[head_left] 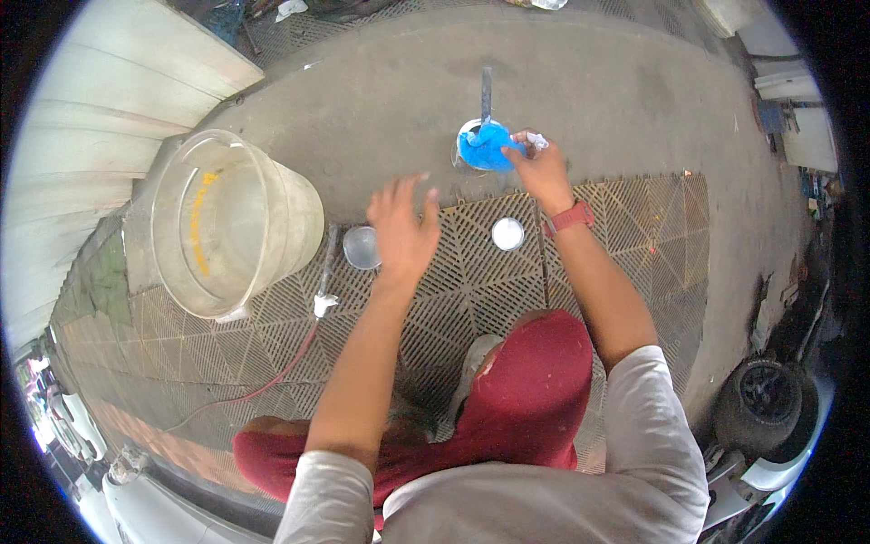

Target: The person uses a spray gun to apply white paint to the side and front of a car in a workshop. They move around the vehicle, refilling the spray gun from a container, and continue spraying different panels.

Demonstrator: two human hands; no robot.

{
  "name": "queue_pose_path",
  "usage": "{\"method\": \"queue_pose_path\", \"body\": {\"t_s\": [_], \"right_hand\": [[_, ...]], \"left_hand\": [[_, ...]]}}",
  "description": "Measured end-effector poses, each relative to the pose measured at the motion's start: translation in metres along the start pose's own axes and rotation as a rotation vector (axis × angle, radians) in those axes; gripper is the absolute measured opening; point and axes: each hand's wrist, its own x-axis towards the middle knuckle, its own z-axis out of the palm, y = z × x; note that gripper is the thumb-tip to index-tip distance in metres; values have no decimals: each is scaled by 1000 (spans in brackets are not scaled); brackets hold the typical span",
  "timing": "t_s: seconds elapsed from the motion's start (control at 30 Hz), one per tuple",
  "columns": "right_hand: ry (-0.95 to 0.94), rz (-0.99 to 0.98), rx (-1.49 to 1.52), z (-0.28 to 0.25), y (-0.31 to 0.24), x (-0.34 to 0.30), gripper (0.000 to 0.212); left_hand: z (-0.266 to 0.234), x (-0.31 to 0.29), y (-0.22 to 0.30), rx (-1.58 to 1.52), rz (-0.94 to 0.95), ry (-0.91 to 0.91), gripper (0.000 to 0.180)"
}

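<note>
My right hand [540, 172], with a red watch [569, 219] on its wrist, pinches the edge of a bright blue, soft, cloth-like piece [488, 147]. That piece drapes over a small white-rimmed tub [467, 127], hiding most of its mouth. A dark flat stick [487, 91] rises from behind the blue piece. Something small and white, crumpled [537, 141], shows at my right fingers. My left hand [401, 222] hovers with spread fingers and holds nothing. Beside it stands a clear cup [360, 248]. A round white lid or shallow cup [508, 234] lies between my forearms.
A big translucent bucket [294, 213] stands at the left. Near it lies a rod-like tool [328, 263] with a white-wrapped end and a red hose [290, 364]. Slatted mats [625, 254] cover part of the concrete floor. A wheel [766, 399] sits at the lower right.
</note>
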Motion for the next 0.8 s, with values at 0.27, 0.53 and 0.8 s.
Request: {"method": "queue_pose_path", "body": {"t_s": [0.27,0.53,0.8], "right_hand": [[-54,-45,32,-38,-35,-18,22],[-74,-88,81,-48,-24,-29,23],[1,50,425,-58,-18,-38,21]], "left_hand": [[61,102,29,113,-17,-152,43],[93,134,33,280,-110,-352,39],[76,109,17,-263,-174,-31,24]]}}
